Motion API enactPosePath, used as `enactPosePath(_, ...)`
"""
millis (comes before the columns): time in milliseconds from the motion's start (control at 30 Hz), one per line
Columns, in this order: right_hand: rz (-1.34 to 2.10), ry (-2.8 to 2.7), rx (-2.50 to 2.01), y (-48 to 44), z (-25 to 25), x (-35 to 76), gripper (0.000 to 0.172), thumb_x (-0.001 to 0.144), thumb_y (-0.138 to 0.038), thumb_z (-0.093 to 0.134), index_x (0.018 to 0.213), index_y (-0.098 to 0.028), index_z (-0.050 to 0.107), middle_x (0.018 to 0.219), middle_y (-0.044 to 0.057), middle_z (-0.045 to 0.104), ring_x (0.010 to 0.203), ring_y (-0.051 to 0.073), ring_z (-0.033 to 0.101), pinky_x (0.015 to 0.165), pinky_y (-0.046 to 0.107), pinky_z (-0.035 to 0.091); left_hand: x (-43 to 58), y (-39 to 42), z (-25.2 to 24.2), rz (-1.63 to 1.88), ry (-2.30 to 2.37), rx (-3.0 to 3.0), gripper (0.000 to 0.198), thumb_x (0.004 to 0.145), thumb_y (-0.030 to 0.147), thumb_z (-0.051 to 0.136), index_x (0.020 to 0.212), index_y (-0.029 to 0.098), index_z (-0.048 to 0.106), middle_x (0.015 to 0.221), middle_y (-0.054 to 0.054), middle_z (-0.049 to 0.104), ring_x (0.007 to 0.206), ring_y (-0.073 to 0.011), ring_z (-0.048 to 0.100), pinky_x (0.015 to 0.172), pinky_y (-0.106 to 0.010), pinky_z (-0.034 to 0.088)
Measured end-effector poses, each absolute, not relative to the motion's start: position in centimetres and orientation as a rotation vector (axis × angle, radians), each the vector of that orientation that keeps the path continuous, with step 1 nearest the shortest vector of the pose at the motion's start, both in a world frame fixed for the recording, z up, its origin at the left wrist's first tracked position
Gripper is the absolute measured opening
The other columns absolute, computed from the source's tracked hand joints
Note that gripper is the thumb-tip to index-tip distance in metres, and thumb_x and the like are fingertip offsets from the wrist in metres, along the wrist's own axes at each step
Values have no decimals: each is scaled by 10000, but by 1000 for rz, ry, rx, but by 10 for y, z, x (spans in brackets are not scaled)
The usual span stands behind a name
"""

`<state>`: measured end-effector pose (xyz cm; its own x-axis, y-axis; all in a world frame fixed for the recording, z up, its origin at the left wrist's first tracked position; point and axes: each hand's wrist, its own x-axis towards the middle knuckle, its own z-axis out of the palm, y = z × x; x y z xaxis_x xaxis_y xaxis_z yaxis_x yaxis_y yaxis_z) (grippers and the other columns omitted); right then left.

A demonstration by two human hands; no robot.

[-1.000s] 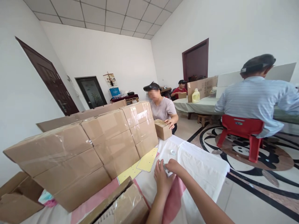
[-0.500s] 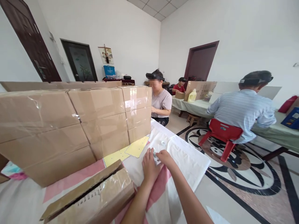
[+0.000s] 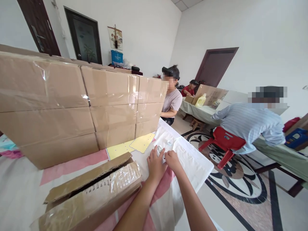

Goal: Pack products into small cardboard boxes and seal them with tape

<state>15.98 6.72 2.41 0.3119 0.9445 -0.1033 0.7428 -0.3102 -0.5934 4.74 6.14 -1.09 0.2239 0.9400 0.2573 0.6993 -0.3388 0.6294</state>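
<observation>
My left hand rests over the cloth-covered table, its fingers curled round a small whitish object that shows only in part. Close against it, my right hand is closed in a pinch at the same object's near side. What lies between my right fingertips is mostly hidden. Just beyond my hands sits a small clear, ring-like piece on the white cloth. Yellow wavy-edged sheets lie to the left of it.
A wall of taped cardboard boxes stands along the left and far side. An open-flapped carton sits by my left forearm. A person is behind the boxes; another sits on a red chair at the right.
My view has tilted and turned slightly to the left. My hands stay together on the small object, with the fingers shifted a little.
</observation>
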Motion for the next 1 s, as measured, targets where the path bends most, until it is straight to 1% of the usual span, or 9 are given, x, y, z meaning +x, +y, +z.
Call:
enactPosePath(100,525,-1444,-2150,61,21,156,291,965,-266,436,812,-179,667,967,125,713,994,241,655,827,289,458,47,60,-11,883,1507,2118,575,907,301,643,1467,395,554,1702,-58,297,1526,-351,324,1147,-525,366)
enactPosePath(167,511,-1423,-2144,57,20,155,311,987,-270,402,797,-183,632,984,125,712,955,221,662,805,279,457,46,60,-12,887,1504,2121,567,911,313,638,1465,395,555,1704,-52,295,1526,-353,323,1144,-531,365)
enactPosePath(267,531,-1400,-2134,54,21,155,331,1008,-267,360,771,-193,580,922,107,714,874,196,670,760,272,453,46,61,-14,897,1498,2120,575,908,338,643,1470,404,546,1706,-43,293,1521,-356,327,1141,-539,364)
enactPosePath(433,544,-1359,-2106,55,27,156,319,998,-260,387,714,-210,523,834,79,701,835,186,658,741,267,439,45,62,-15,928,1494,2129,538,904,360,649,1436,406,577,1692,-37,323,1503,-347,351,1114,-526,383)
enactPosePath(600,625,-1281,-2060,51,32,156,291,926,-267,474,642,-211,502,697,49,640,700,175,583,659,276,401,43,62,-17,937,1480,2131,533,890,363,681,1414,407,589,1691,-40,321,1493,-351,363,1116,-541,384)
enactPosePath(700,754,-1217,-2022,46,33,162,276,871,-319,523,619,-211,496,589,7,550,614,150,502,592,267,362,41,63,-20,951,1448,2156,555,885,415,698,1427,398,578,1700,-46,302,1489,-356,364,1120,-547,382)
enactPosePath(767,887,-1175,-1980,42,32,166,269,836,-356,538,615,-206,504,548,-15,493,563,130,455,549,260,334,40,63,-21,954,1442,2163,543,900,427,678,1431,383,578,1706,-48,286,1489,-362,358,1125,-554,375)
enactPosePath(900,1110,-1088,-1849,34,26,168,244,751,-394,583,627,-201,500,559,-31,464,525,100,427,507,240,308,38,65,-21,940,1423,2141,509,908,403,666,1412,364,600,1714,-43,263,1498,-371,339,1129,-561,367)
enactPosePath(1000,1151,-1024,-1755,29,22,167,231,721,-399,616,679,-202,505,619,-30,496,562,98,464,527,229,354,36,66,-18,913,1391,2103,520,890,350,692,1404,347,615,1713,-53,265,1510,-383,312,1144,-569,351)
